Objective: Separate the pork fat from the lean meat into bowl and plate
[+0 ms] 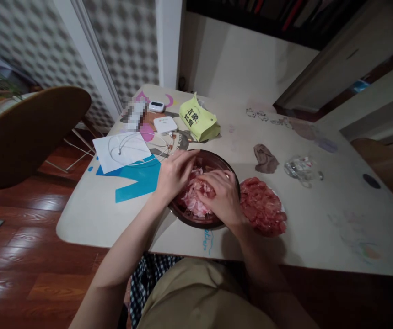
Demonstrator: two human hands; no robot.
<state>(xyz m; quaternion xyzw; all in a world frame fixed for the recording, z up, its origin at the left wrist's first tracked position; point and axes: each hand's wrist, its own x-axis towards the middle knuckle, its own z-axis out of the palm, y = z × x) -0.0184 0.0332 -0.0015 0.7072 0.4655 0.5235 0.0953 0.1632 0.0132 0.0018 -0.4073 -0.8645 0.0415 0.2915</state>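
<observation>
A dark round bowl near the table's front edge holds pale pink sliced raw meat. My right hand is inside it, its fingers curled around a clump of that meat. Over the bowl's left rim is my left hand, its fingers stretched towards the far side and no object visible in them. Part of its palm side is hidden. To the right, close against the bowl, a plate lies almost covered by darker red meat slices.
On the white table are a yellow-green bag, white device, small display device, white sheet with cable, blue cut-out, brown cloth and clear crumpled plastic. A wooden chair stands left.
</observation>
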